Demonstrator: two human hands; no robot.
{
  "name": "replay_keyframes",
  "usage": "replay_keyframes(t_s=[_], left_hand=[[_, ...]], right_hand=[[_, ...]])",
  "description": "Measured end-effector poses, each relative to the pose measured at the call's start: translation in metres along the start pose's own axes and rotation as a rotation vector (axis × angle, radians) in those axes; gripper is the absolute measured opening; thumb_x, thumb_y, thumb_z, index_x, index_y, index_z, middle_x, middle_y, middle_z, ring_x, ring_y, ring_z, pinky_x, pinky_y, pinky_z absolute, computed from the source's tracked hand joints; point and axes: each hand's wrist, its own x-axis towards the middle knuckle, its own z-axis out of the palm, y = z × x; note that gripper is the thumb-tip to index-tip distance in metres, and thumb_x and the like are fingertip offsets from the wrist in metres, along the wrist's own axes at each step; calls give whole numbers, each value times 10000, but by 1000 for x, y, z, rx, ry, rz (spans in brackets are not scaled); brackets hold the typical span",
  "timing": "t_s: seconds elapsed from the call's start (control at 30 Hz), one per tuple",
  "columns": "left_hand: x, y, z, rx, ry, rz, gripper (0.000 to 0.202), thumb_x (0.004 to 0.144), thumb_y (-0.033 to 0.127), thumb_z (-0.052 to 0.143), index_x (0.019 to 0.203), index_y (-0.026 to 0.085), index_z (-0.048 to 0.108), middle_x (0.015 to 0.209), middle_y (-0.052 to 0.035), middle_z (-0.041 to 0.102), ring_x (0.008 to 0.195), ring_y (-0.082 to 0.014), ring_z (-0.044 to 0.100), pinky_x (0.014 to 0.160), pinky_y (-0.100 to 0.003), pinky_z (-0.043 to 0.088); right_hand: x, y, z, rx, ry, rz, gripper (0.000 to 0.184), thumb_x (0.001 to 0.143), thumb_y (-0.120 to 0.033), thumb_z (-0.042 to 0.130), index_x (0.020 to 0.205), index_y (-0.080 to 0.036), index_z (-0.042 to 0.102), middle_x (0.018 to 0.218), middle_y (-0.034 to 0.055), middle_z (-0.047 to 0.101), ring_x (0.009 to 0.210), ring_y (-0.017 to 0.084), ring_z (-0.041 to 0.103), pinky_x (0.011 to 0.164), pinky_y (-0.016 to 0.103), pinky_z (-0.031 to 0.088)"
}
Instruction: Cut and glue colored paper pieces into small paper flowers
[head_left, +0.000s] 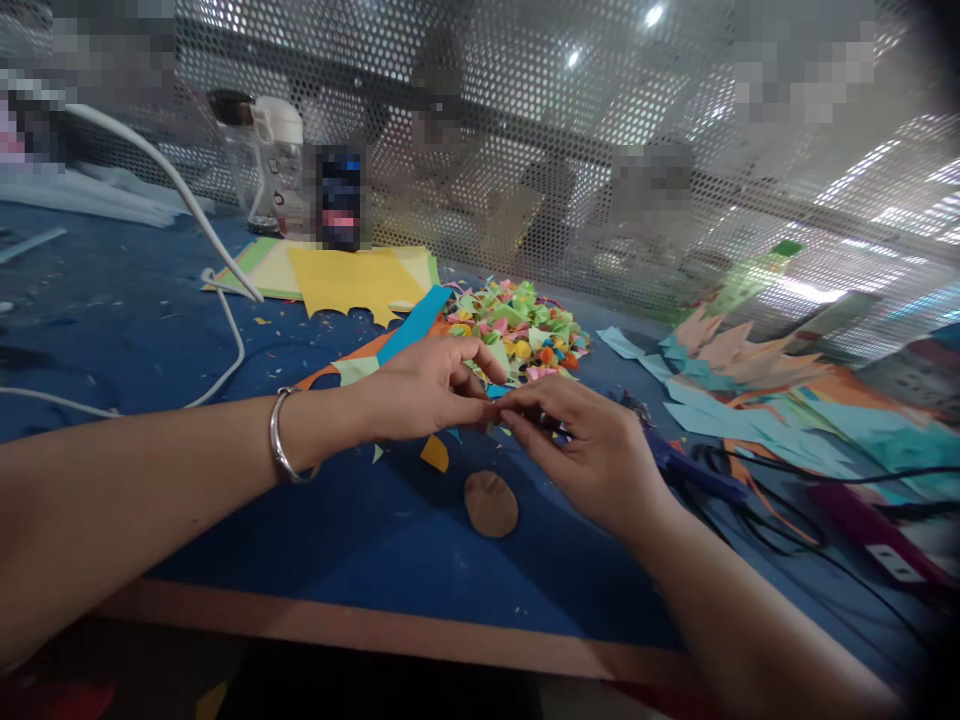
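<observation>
My left hand [424, 390], with a silver bangle [281, 450] on its wrist, meets my right hand [592, 450] over the blue table [360, 540]. Both hands pinch a small blue paper piece [496, 392] between their fingertips; most of it is hidden by the fingers. A pile of small folded coloured paper bits [525, 330] lies just beyond the hands. A brown oval lump [490, 503] rests on the table below them, next to a yellow scrap [435, 453].
Yellow and green paper sheets [352, 278] and a blue strip [412, 325] lie at the back. Cut paper scraps [750, 390] and black cables [825, 480] crowd the right. A white cable [217, 300] and a bottle [262, 160] stand left. Mesh screen [525, 120] behind.
</observation>
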Motion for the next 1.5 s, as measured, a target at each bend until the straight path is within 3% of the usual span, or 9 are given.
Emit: replay_keyframes(t_s=[0.13,0.37,0.67,1.0,1.17,1.5], left_hand=[[-1,0,-2,34,-45,55,182,822,173,669,961,162,553,699,11,688,687,-126,682,719,-295,521],[-2,2,-4,52,-57,63,215,784,205,720,950,153,594,734,-19,704,697,-126,670,737,-291,520],[0,1,-8,-19,-23,2,179,745,166,727,914,120,691,753,-34,721,700,-114,654,732,-254,518],[0,0,-5,-150,11,-82,115,715,106,744,821,96,702,726,-36,718,697,-116,664,769,-277,532],[-1,1,-6,-146,-33,-81,106,697,86,746,791,99,698,735,-40,725,714,-121,666,776,-280,531],[0,1,-9,-111,-40,-96,256,720,89,735,961,119,653,729,-30,732,707,-129,696,748,-268,536]], right_hand=[[1,-1,-1,19,-1,23,117,924,-138,579,908,-202,675,840,29,696,751,156,639,676,288,485],[-1,-1,-3,-1,-14,51,100,923,-162,593,936,-203,684,847,23,702,753,156,646,672,287,484],[-1,2,-8,-36,-63,105,133,952,-239,572,898,-213,691,878,51,737,799,194,680,718,324,518],[1,3,-8,-38,-97,93,133,937,-192,568,871,-196,684,848,49,729,772,179,672,696,293,500],[0,3,-8,-50,-79,71,114,920,-184,586,859,-201,680,821,42,720,743,175,662,676,290,494],[1,0,-8,-52,-79,51,119,920,-180,583,844,-208,669,795,37,711,717,168,647,655,294,486]])
